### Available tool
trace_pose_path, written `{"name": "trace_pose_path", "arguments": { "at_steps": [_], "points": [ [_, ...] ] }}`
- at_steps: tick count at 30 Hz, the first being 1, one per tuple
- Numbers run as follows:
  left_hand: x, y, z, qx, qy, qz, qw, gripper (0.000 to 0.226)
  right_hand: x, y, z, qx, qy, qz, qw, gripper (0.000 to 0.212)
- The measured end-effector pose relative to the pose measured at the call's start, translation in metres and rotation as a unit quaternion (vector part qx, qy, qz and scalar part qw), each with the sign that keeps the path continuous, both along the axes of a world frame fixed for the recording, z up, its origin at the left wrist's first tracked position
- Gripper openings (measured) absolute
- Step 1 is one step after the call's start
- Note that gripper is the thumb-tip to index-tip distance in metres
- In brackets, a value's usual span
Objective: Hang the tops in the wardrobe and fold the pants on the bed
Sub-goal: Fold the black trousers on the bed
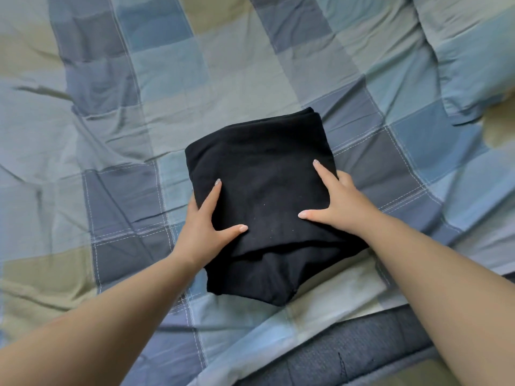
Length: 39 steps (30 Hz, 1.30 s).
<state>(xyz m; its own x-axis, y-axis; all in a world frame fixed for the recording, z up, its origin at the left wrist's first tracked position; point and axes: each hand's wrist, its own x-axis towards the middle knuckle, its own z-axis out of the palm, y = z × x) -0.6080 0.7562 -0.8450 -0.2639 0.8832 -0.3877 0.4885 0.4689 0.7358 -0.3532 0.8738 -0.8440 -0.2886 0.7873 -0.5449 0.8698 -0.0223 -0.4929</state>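
Fingers (214,194) of the left hand (204,227) lie nearly straight along the left edge of the folded black pants (264,196), thumb splayed across the top layer, while the other fingers seem to wrap down over the side, where they are hidden; the right hand (338,203) mirrors this on the right edge, index finger straight and pointing toward the top of the frame, thumb pressed flat toward the middle. Neither hand pinches the cloth; both appear to press and square it. The pants sit in the centre of the frame on the plaid bedcover (111,121), folded into a thick, roughly square bundle, with a lower layer sticking out unevenly toward the bottom of the frame. To finish this fold well, I judge the hands should press evenly from both sides, smooth the top layer outward with flat palms, and tuck or align that protruding lower edge so the stack keeps its shape. The fabric looks soft, matte and fairly thick, with a few pale specks of lint on top, and it will likely spring open slightly if released too soon. A pillow (473,51) lies at the upper right, well apart.
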Motion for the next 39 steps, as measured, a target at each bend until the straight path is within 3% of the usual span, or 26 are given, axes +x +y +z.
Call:
{"name": "trace_pose_path", "arguments": {
  "at_steps": [7, 15, 20, 26, 34, 39],
  "points": [
    [0.002, -0.020, 0.027, 0.019, 0.038, -0.044, 0.998, 0.098, -0.004, -0.052, 0.012, -0.010, 0.024, -0.049, 0.998, 0.105],
    [0.002, -0.078, 0.078, 0.043, 0.025, -0.148, 0.988, 0.097, 0.013, -0.157, 0.078, 0.027, 0.016, -0.102, 0.994, 0.099],
    [-0.006, -0.114, 0.140, 0.064, 0.001, -0.183, 0.981, 0.095, 0.010, -0.217, 0.151, 0.057, -0.003, -0.144, 0.988, 0.097],
    [-0.013, -0.170, 0.256, 0.080, -0.030, -0.261, 0.962, 0.093, 0.004, -0.316, 0.283, 0.094, -0.007, -0.224, 0.970, 0.096],
    [0.009, -0.222, 0.413, 0.143, -0.060, -0.412, 0.898, 0.089, 0.009, -0.455, 0.446, 0.151, -0.024, -0.381, 0.912, 0.093],
    [0.022, -0.269, 0.465, 0.166, -0.078, -0.468, 0.864, 0.089, 0.001, -0.542, 0.503, 0.200, -0.033, -0.437, 0.876, 0.096]
  ]
}}
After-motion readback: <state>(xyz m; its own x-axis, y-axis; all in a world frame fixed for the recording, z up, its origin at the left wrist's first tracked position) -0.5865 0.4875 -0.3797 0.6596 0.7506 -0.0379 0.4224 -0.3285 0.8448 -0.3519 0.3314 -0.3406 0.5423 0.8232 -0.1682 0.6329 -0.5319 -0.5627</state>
